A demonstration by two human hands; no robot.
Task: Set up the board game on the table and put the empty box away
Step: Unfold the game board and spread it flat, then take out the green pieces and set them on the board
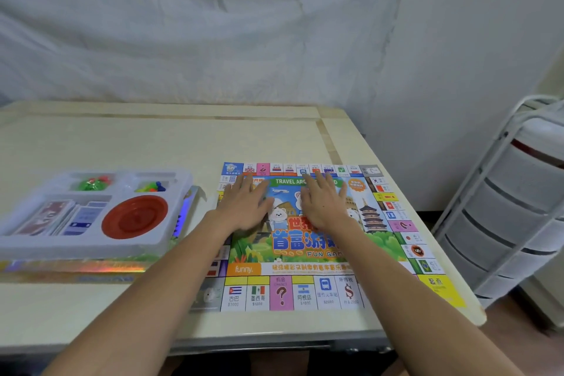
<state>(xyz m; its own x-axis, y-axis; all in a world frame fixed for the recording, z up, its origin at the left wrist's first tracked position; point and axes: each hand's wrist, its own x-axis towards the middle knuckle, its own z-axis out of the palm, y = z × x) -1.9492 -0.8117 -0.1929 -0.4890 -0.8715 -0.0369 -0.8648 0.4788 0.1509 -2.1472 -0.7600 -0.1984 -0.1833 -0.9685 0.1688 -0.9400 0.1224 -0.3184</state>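
your left hand (244, 204) and right hand (323, 204) both lie flat, fingers straight and spread, pressing on the upper middle of the game board (305, 256). the board lies unfolded at the right centre of the frame, on the right part of the table (152, 137), its right edge near the table's edge. judging by this, you are at the step of flattening the board out. the plastic tray (91, 241) of pieces sits at the left of the frame, well apart from your hands, and appears to rest on the shiny box (76, 268), though motion blur makes that edge hard to read. inside it are a red dish (134, 217), card stacks (61, 217) and small coloured tokens (91, 183). next you would likely lift your palms, reach left, and unload the tray onto the board before the box can go away.
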